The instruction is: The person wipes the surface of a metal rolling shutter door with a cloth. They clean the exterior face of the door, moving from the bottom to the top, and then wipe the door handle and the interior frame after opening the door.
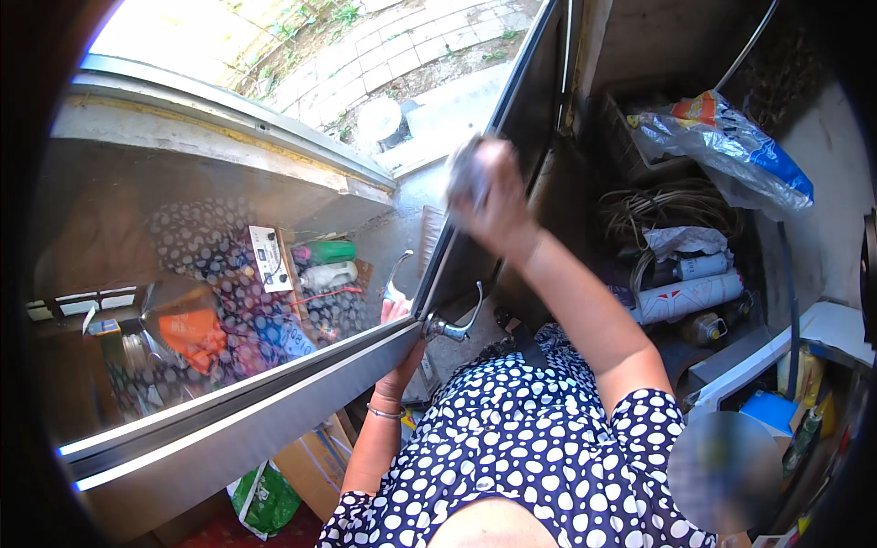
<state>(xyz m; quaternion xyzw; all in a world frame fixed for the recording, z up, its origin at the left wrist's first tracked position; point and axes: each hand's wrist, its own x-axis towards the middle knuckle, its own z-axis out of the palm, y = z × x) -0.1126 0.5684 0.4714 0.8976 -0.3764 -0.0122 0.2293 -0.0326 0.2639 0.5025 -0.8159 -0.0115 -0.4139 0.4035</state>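
My right hand (508, 203), smeared by motion, is closed around a crumpled greyish cloth (468, 175). It is at the upper edge of a dark-framed door (523, 100), and whether the cloth touches the door is hard to tell. My left hand (398, 340) has its fingers wrapped over the door's edge, just left of a shiny metal lever handle (461, 327). A second curved lever (397, 272) shows beyond the edge. The glossy panel (100, 210) on the left mirrors a dotted garment and several colourful items.
Coiled cable (671, 208), rolled tubes (690, 297) and a plastic bag (731, 151) crowd the right side. A white-edged shelf or box (749, 365) holds packages at lower right. A green bag (263, 498) and cardboard (315, 466) lie below the door. Outside is brick paving (393, 50).
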